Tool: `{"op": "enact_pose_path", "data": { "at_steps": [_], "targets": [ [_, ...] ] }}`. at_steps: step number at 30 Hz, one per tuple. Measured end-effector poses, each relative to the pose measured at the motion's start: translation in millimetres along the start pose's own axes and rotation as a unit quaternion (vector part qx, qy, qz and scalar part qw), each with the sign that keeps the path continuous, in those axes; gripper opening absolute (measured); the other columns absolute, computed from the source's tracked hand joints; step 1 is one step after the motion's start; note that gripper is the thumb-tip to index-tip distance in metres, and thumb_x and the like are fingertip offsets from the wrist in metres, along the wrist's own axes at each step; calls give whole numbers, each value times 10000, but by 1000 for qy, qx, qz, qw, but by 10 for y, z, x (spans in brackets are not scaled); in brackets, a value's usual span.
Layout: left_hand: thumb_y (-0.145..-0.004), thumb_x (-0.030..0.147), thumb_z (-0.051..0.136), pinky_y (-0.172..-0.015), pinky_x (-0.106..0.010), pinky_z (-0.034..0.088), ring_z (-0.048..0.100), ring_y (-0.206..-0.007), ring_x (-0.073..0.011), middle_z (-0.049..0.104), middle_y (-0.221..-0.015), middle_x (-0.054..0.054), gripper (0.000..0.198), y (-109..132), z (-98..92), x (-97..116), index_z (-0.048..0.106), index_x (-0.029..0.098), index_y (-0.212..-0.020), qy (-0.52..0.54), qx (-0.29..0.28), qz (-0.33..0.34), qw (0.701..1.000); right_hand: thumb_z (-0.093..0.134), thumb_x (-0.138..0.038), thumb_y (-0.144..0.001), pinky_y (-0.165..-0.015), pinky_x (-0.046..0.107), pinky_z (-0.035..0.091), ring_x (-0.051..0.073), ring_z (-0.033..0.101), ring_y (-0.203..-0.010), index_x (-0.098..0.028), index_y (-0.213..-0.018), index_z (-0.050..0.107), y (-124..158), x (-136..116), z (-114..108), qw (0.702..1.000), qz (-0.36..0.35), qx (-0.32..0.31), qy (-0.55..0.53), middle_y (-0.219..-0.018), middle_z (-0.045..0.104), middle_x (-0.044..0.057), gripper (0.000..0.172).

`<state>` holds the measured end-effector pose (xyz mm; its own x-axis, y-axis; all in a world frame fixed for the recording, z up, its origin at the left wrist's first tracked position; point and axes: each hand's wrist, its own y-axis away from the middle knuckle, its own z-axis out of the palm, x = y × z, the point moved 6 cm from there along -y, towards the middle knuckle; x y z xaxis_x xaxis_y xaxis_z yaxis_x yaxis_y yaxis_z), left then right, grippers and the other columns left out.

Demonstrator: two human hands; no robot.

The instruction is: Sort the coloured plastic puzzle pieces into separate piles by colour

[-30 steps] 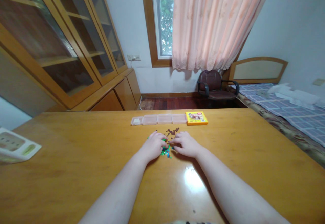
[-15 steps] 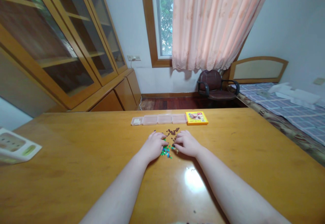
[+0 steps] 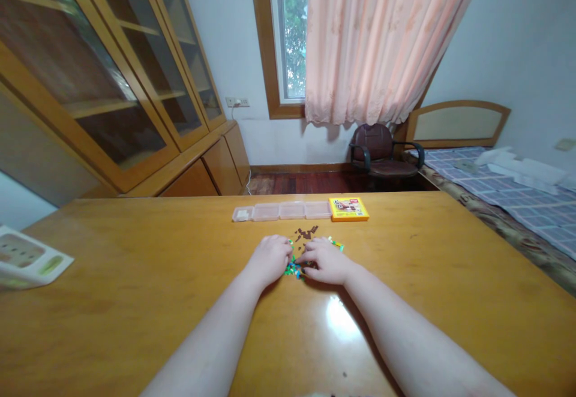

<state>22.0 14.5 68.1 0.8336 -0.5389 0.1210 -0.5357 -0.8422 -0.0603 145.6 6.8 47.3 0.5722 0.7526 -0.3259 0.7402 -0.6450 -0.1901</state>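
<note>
My left hand [image 3: 270, 260] and my right hand [image 3: 324, 261] rest on the wooden table with curled fingers, almost meeting. Between them lies a scattered heap of tiny green and blue plastic pieces [image 3: 293, 269], partly hidden under my right fingers. A few green and yellow pieces [image 3: 336, 244] lie just beyond my right hand. Farther forward is a loose group of small dark brown pieces [image 3: 306, 234], apart from both hands. I cannot tell whether either hand pinches a piece.
A clear segmented plastic box [image 3: 279, 210] and a yellow packet [image 3: 348, 208] stand near the table's far edge. A white booklet [image 3: 29, 258] lies at the left edge. Beyond the table are a glass-fronted cabinet [image 3: 112, 79], a dark chair [image 3: 382, 152] and a bed [image 3: 508, 193].
My right hand has shifted left and closer to the heap, covering more of it. Green and yellow pieces now show beyond that hand. My left hand has drawn slightly back from the heap.
</note>
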Motion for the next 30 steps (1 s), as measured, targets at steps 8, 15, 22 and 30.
{"op": "enact_pose_path", "data": {
  "at_steps": [8, 15, 22, 30],
  "targets": [
    [-769, 208, 465, -723, -302, 462, 624, -790, -208, 698, -844, -33, 269, 56, 73, -58, 721, 271, -817, 7, -84, -59, 995, 528, -341, -867, -738, 316, 289, 189, 477, -826, -246, -1005, 686, -4, 132, -15, 997, 60, 24, 36, -823, 608, 45, 230],
    [-762, 203, 488, -836, -304, 453, 615, -916, -205, 693, -960, -16, 307, 52, 116, -53, 709, 316, -942, 48, -92, -42, 994, 528, -185, -827, -759, 309, 318, 182, 501, -824, -210, -939, 688, 13, 229, -47, 993, 94, 67, 20, -848, 642, 46, 197],
    [-756, 182, 471, -806, -298, 457, 621, -899, -206, 685, -963, -34, 313, 39, 79, -90, 696, 286, -946, 35, -84, -68, 993, 525, -146, -793, -785, 309, 337, 179, 523, -832, -218, -942, 696, 3, 201, 7, 998, 52, 45, -14, -827, 648, 35, 238],
    [-750, 248, 470, -710, -284, 451, 623, -781, -204, 694, -830, -47, 235, 100, 22, -144, 704, 245, -757, 16, -104, -77, 991, 536, -241, -820, -773, 312, 323, 191, 505, -863, -253, -1131, 637, -7, 110, -9, 998, 55, 26, 1, -879, 630, 45, 327]
  ]
}}
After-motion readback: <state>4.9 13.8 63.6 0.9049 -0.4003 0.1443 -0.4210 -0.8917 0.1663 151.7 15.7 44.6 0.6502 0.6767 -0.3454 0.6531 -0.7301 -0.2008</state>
